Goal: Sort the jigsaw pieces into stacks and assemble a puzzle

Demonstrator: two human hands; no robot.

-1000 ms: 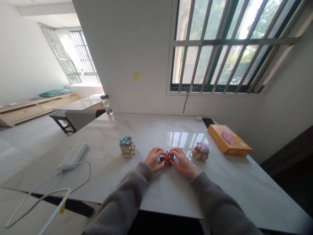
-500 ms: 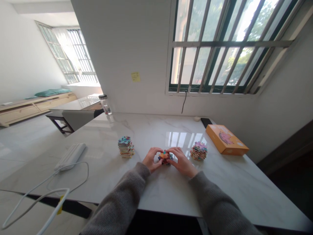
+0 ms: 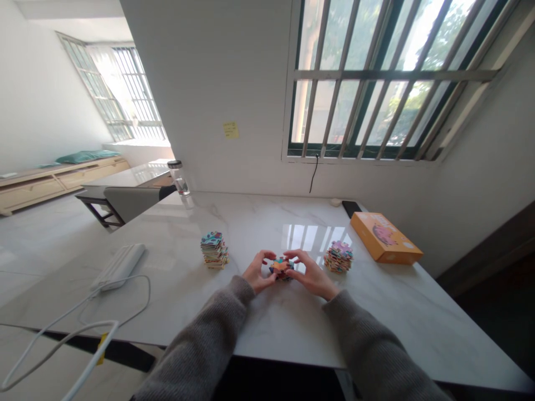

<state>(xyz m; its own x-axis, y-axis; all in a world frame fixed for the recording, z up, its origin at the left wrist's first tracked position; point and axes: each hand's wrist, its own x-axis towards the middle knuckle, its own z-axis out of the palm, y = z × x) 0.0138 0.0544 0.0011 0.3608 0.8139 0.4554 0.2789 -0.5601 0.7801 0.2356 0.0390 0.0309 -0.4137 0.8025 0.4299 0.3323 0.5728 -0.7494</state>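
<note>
Between my two hands a small stack of colourful puzzle pieces [image 3: 281, 268] sits on the white marbled table [image 3: 288, 328], with an orange piece on top. My left hand [image 3: 258, 273] curves round its left side, thumb and fingers against the edges. From the right, my right hand [image 3: 310, 274] holds the same stack with thumb and fingertips. The fingers partly cover the lower pieces. To the left stands a taller stack of puzzle pieces [image 3: 214, 250], blue on top. On the right is another stack [image 3: 338, 257], topped by a lilac piece.
An orange box [image 3: 387, 238] lies at the right, by a black phone [image 3: 351, 209]. A clear bottle [image 3: 179, 178] stands at the far left edge. A white power strip [image 3: 120, 266] with looping cables lies on the left. A barred window [image 3: 376, 83] is behind.
My view has shifted very slightly. My fingers have lifted a little on the small stack and still hold it from both sides; the other stacks have stayed in place.
</note>
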